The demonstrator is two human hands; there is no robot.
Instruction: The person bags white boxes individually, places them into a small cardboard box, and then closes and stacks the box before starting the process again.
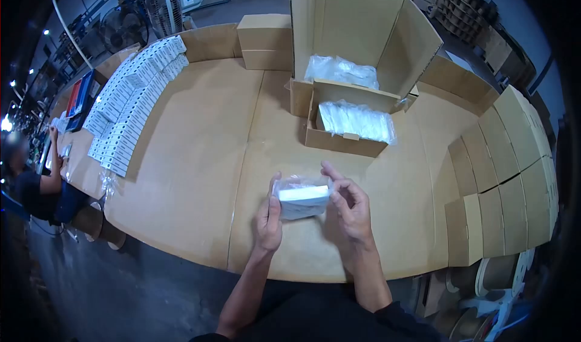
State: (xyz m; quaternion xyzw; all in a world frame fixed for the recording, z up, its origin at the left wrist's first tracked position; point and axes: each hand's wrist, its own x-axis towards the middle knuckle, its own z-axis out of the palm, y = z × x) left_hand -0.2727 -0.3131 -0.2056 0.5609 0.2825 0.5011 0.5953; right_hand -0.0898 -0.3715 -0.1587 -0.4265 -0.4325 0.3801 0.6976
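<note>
Over the near middle of the table, a small white box in a clear plastic bag [304,201] is held up in front of me. My left hand [270,221] grips its left end, thumb on the near face. At the other end, my right hand [352,206] has its thumb and curled fingers on the edge of the bag, with the index finger stretched upward. Beyond my hands stands an open brown carton [345,141] filled with a row of similar bagged white packs [357,121].
Behind it, a tall open carton [357,21] holds more plastic bags [342,71]. Rows of small white boxes [130,100] line the table's left side. Brown cartons [505,182] are stacked at right, and a closed carton [265,39] stands at the back. Another person [36,185] sits at far left.
</note>
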